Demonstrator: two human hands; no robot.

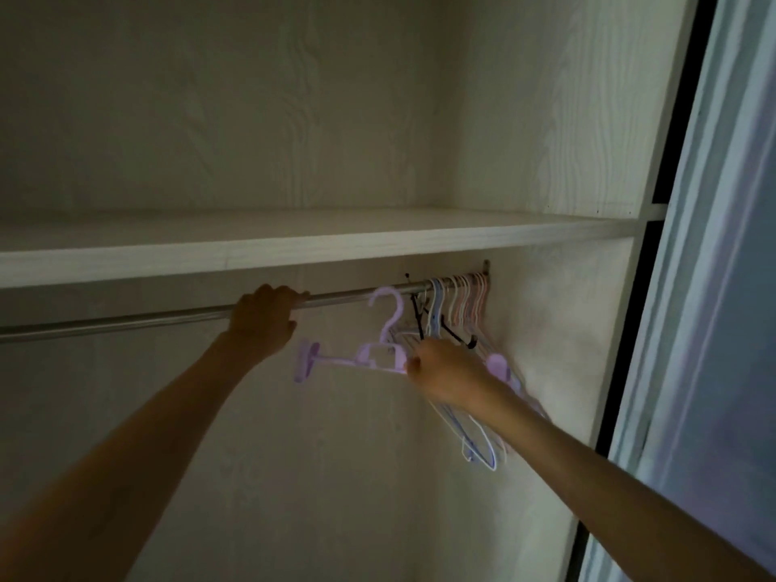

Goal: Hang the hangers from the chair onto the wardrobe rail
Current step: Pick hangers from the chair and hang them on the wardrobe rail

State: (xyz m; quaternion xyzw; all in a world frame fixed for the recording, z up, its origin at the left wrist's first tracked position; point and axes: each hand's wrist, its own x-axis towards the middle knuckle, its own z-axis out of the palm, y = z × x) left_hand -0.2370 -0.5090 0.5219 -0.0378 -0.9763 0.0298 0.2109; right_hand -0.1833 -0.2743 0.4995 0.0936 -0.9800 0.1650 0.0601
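Note:
A metal wardrobe rail (126,319) runs under a white shelf. My left hand (264,319) grips the rail near its middle. My right hand (441,371) holds a lilac clip hanger (373,359) by its bar, just below the rail, its hook (388,306) level with the rail; whether it rests on the rail is unclear. The hanger looks blurred. Several pastel hangers (457,304) and a black one (420,312) hang bunched at the rail's right end, partly hidden behind my right hand. The chair is out of view.
The white shelf (319,249) sits close above the rail. The wardrobe's right side panel (562,329) stands next to the bunched hangers. A pale curtain (722,287) fills the far right. The rail's left stretch carries nothing.

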